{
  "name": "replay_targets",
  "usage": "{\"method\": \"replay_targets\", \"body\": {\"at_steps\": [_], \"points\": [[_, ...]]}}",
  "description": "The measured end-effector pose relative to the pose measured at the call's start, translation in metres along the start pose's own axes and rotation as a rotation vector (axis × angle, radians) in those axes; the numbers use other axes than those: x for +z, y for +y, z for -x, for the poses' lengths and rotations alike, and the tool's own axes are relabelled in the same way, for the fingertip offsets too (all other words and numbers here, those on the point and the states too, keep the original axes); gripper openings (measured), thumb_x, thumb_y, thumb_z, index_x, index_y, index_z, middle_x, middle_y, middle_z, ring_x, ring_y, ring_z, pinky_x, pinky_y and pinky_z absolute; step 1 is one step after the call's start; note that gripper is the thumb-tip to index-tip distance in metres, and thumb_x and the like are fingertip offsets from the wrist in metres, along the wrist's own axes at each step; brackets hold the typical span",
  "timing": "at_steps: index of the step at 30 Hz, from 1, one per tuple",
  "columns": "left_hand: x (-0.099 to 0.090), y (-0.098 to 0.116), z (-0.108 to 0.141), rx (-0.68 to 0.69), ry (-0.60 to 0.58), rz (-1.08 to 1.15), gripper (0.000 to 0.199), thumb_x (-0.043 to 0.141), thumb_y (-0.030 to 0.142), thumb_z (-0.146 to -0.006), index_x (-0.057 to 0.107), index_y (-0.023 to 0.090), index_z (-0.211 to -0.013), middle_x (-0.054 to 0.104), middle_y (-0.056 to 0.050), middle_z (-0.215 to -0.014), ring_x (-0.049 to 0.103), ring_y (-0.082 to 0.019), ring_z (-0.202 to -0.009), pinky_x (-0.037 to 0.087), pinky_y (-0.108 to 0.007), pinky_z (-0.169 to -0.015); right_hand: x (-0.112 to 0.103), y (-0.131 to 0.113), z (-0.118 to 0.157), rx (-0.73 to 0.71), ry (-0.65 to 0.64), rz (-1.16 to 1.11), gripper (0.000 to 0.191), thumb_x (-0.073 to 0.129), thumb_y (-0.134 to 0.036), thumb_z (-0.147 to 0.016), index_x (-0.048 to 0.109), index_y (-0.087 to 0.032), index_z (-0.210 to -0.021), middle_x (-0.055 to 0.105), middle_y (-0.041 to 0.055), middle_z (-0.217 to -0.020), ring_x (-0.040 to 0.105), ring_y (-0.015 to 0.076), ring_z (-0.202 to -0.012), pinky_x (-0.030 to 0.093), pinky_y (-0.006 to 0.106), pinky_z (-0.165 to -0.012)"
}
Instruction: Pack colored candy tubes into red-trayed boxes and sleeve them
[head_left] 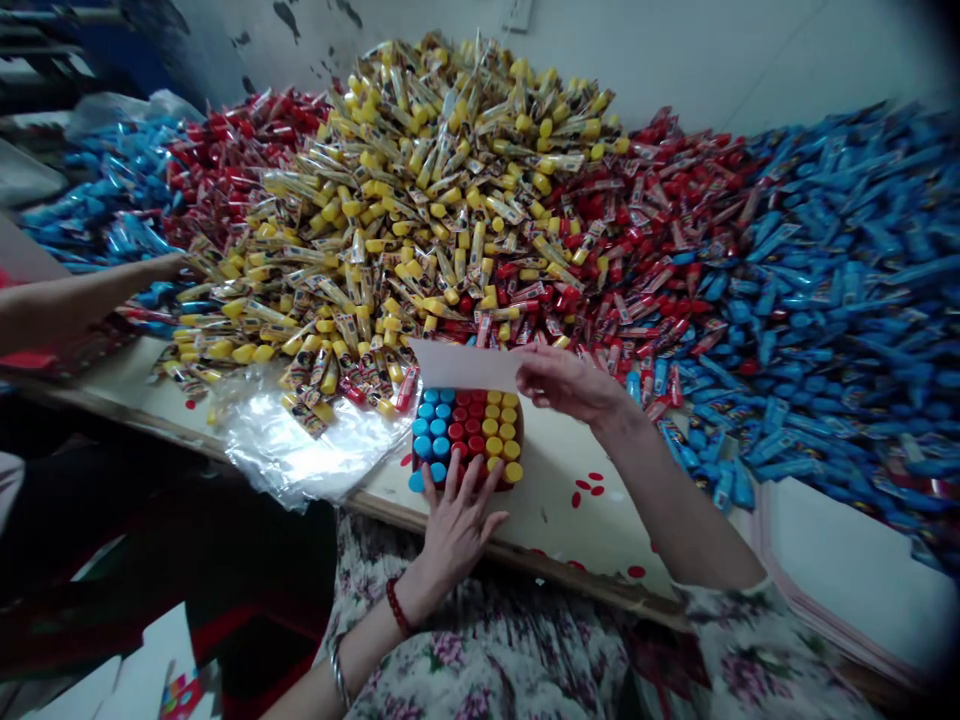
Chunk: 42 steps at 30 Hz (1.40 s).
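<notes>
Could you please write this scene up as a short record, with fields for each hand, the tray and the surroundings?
Left hand: spread against the tray's near side, fingers on the caps
Right hand: holding a white card above the tray
Tray: upright tubes with blue, red and yellow caps
Around: heaped packaged tubes in colour banks; clear plastic sheet; co-worker's hand at the heap

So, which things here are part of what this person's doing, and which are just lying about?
In use: left hand, upright tubes with blue, red and yellow caps, right hand, white card.
Lying about: clear plastic sheet, heaped tubes.
</notes>
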<state>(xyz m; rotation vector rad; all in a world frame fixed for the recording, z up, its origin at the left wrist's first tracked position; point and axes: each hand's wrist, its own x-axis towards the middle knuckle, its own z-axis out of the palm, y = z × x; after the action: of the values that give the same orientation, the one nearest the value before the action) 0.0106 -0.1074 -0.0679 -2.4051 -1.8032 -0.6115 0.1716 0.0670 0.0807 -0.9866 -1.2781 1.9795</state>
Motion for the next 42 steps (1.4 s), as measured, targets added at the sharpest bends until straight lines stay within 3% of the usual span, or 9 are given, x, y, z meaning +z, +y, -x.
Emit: {"method": "replay_targets", "body": {"at_steps": [5, 10, 14, 20, 25, 30, 36, 39, 42], "points": [[0.007, 0.005, 0.01, -0.008, 0.023, 0.0, 0.056, 0.048, 0.042, -0.09, 0.035, 0.03, -0.143, 0.048, -0.008, -0.14, 0.024, -0.031, -0.14, -0.01, -0.057, -0.113, -0.005, 0.038, 0.04, -0.006, -0.063, -0.031, 0.041, 0.07, -0.049, -0.071, 0.064, -0.02, -0.1, 0.067, 0.0058, -0.092, 0.062, 0.0147, -0.073, 0.048, 0.024, -0.053], [0.008, 0.0, 0.019, 0.017, 0.026, 0.018, 0.059, 0.051, 0.047, -0.087, 0.035, 0.032, -0.142, 0.048, -0.006, -0.14, 0.019, -0.031, -0.141, -0.01, -0.056, -0.113, -0.008, 0.076, 0.04, -0.139, 0.178, 0.099, 0.04, 0.079, -0.032, -0.062, 0.066, -0.021, -0.097, 0.067, -0.0012, -0.077, 0.061, 0.0111, -0.066, 0.049, 0.022, -0.057], [0.006, -0.001, 0.019, 0.03, 0.044, 0.031, 0.059, 0.052, 0.048, -0.086, 0.038, 0.032, -0.141, 0.051, -0.006, -0.138, 0.02, -0.03, -0.141, -0.011, -0.055, -0.114, -0.002, 0.099, 0.039, -0.285, 0.314, 0.417, 0.061, 0.073, -0.027, -0.07, 0.055, -0.024, -0.128, 0.067, -0.0033, -0.072, 0.061, 0.0126, -0.065, 0.052, 0.027, -0.065], [0.002, 0.0, 0.022, 0.032, 0.028, 0.035, 0.056, 0.05, 0.036, -0.089, 0.036, 0.031, -0.142, 0.05, -0.003, -0.139, 0.024, -0.027, -0.14, -0.01, -0.051, -0.115, 0.002, 0.138, 0.049, -0.591, 0.458, 0.913, 0.039, 0.055, -0.024, -0.086, 0.061, -0.03, -0.124, 0.07, 0.0021, -0.106, 0.067, 0.0201, -0.087, 0.056, 0.035, -0.077], [-0.01, 0.002, 0.017, 0.027, 0.018, 0.074, 0.053, 0.047, 0.034, -0.091, 0.035, 0.029, -0.143, 0.049, -0.004, -0.141, 0.03, -0.026, -0.138, -0.012, -0.05, -0.114, -0.004, 0.163, 0.051, -0.724, 0.425, 1.169, 0.04, 0.042, -0.021, -0.094, 0.053, -0.027, -0.132, 0.071, 0.0053, -0.095, 0.065, 0.0194, -0.079, 0.054, 0.034, -0.072], [-0.04, -0.045, -0.022, 0.071, 0.105, 0.152, 0.052, 0.042, 0.023, -0.094, 0.033, 0.028, -0.144, 0.047, -0.006, -0.142, 0.032, -0.02, -0.138, 0.008, -0.043, -0.117, -0.011, 0.158, 0.048, -0.779, 0.439, 1.317, 0.04, 0.05, -0.024, -0.092, 0.054, -0.031, -0.131, 0.067, 0.0047, -0.086, 0.058, 0.0213, -0.086, 0.05, 0.037, -0.077], [-0.04, -0.129, -0.062, 0.273, -0.199, 0.349, 0.037, 0.044, 0.036, -0.093, 0.056, 0.03, -0.127, 0.059, -0.004, -0.131, 0.046, -0.022, -0.129, 0.029, -0.045, -0.113, -0.015, 0.154, 0.046, -0.825, 0.418, 1.312, 0.035, 0.053, -0.02, -0.089, 0.063, -0.035, -0.119, 0.062, 0.0062, -0.11, 0.052, 0.0239, -0.111, 0.047, 0.044, -0.091], [-0.032, -0.141, -0.062, 0.303, -0.259, 0.508, 0.033, 0.044, 0.04, -0.093, 0.065, 0.029, -0.115, 0.064, -0.004, -0.123, 0.053, -0.02, -0.123, 0.041, -0.039, -0.107, -0.017, 0.163, 0.047, -0.798, 0.335, 1.155, 0.037, 0.046, -0.017, -0.091, 0.065, -0.037, -0.115, 0.062, 0.003, -0.118, 0.049, 0.0227, -0.119, 0.047, 0.046, -0.095], [-0.029, -0.141, -0.063, 0.229, -0.272, 0.655, 0.031, 0.047, 0.041, -0.091, 0.071, 0.026, -0.104, 0.069, -0.007, -0.111, 0.061, -0.021, -0.112, 0.05, -0.037, -0.097, -0.012, 0.175, 0.053, -0.721, 0.401, 0.903, 0.032, 0.045, -0.024, -0.093, 0.064, -0.035, -0.116, 0.063, 0.0029, -0.12, 0.049, 0.0226, -0.121, 0.045, 0.049, -0.098]]}}
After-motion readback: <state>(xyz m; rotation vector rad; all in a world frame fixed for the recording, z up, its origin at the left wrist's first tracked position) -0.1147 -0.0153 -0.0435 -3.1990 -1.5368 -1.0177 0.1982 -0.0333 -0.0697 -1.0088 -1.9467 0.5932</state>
